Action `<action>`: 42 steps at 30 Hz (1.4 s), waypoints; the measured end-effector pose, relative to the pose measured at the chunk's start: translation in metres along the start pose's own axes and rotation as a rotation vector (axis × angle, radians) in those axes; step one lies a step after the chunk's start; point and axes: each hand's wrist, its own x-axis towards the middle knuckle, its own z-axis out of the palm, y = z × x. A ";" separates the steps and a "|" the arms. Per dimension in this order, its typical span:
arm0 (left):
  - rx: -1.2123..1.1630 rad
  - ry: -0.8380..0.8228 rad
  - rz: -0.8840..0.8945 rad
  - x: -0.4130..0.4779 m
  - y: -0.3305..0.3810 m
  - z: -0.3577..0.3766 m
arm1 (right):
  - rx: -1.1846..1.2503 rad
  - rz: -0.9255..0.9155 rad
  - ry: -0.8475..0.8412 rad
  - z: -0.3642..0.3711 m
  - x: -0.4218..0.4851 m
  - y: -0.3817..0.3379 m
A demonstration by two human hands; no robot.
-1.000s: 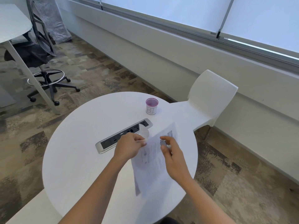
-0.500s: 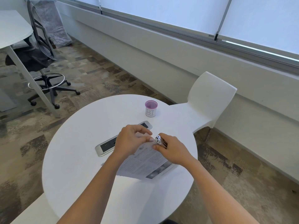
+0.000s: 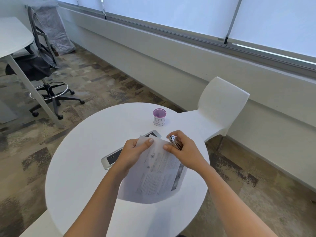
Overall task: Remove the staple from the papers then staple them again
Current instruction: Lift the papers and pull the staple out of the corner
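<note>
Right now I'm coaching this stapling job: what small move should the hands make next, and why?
Probably bring the metal tool onto the papers at their far right corner. The left hand pinches the edge, the right hand grips the tool beside that corner, thumb on the sheet; no staple shows.

An office: a round white bench with a built-in power outlet strip, a black mesh swivel chair, patterned carpet tiles, and long windows with roller blinds.
</note>
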 end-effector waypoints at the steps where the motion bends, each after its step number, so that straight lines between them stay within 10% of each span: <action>1: -0.040 0.026 -0.010 0.001 0.000 0.001 | 0.017 0.006 0.040 0.001 -0.001 -0.002; 42: -0.336 0.366 0.097 -0.042 0.015 0.064 | 0.129 -0.281 0.641 0.041 -0.069 -0.032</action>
